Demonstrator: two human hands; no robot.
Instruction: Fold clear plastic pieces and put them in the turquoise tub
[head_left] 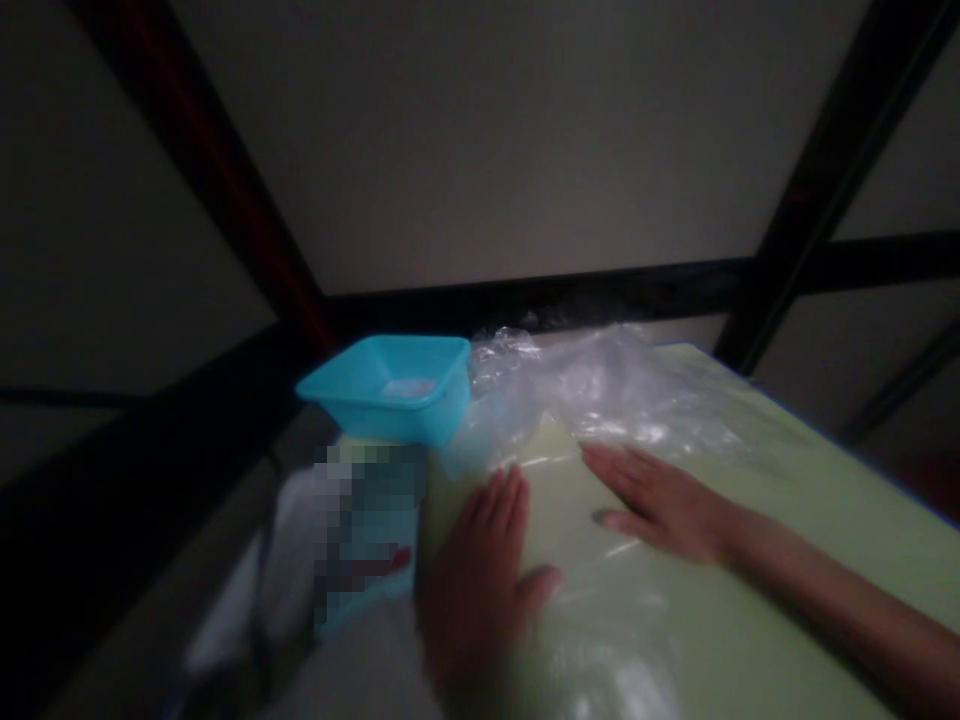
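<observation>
A clear plastic sheet or bag (pixel 592 390) lies spread and wrinkled over a pale yellow-green tabletop (pixel 795 500). My left hand (pixel 484 580) rests flat on the plastic near the table's left side, fingers stretched away from me and thumb out to the right. To its right, my right hand (pixel 660 500) also lies flat on the plastic, fingers pointing left and thumb apart. Neither hand grips anything that I can see. The plastic bunches up beyond my fingertips, towards the back of the table.
A turquoise plastic tub (pixel 390 385) with a whitish item inside stands at the table's back left corner. Pale hanging material (pixel 292 560) and a blurred-out patch are at the left. Behind the table is a grey wall (pixel 525 150) with dark frame bars (pixel 810 190).
</observation>
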